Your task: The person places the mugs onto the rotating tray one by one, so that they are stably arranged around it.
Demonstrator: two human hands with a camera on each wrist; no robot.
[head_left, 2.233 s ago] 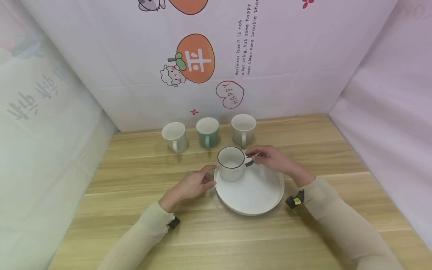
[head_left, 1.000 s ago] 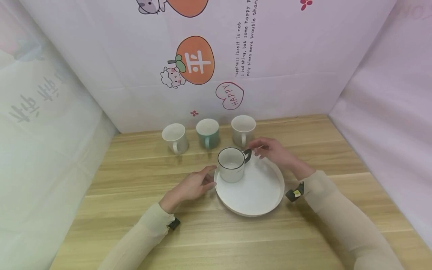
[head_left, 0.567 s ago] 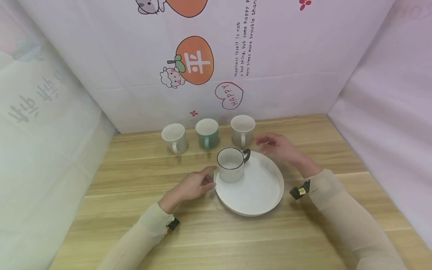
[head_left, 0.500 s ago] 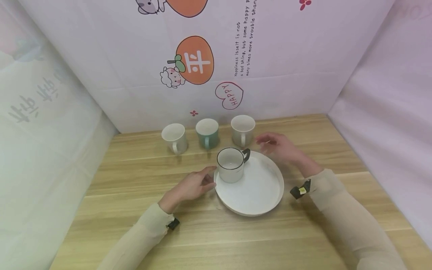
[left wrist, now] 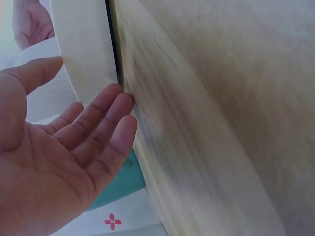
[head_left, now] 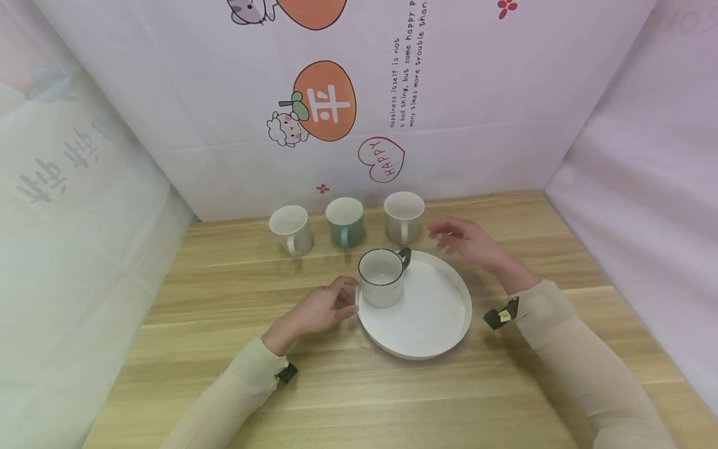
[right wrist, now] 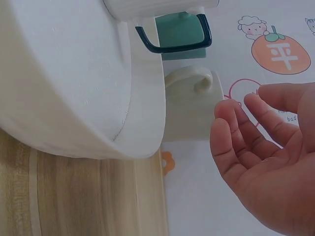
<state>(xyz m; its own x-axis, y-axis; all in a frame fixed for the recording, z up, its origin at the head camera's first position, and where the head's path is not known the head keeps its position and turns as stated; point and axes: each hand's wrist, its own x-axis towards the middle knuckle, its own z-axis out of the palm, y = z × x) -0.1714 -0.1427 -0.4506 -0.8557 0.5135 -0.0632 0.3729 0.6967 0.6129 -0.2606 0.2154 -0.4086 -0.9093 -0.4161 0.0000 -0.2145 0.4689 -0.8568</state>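
Observation:
A white enamel mug (head_left: 381,293) with a black rim and black handle stands upright on a round white tray (head_left: 432,318), near its left side. My left hand (head_left: 321,307) lies at the tray's left edge, fingers loosely bent, gripping nothing; in the left wrist view its fingertips (left wrist: 129,129) are at the tray's outer wall, and whether they press it cannot be told. To the right of the back-right pale mug (head_left: 405,218), my right hand (head_left: 468,242) is held with relaxed fingers, apart from the mugs and the tray.
Behind the tray, a white mug (head_left: 291,231) and a teal mug (head_left: 346,223) stand in a row with the pale one, handles facing me. The wooden table (head_left: 336,399) ends at a printed cloth backdrop (head_left: 477,125), with cloth at both sides too.
My right hand has let go of the black handle and moved right, off the tray. The enamel mug has shifted slightly left, its handle turned a little further back. My left hand stays nearly still.

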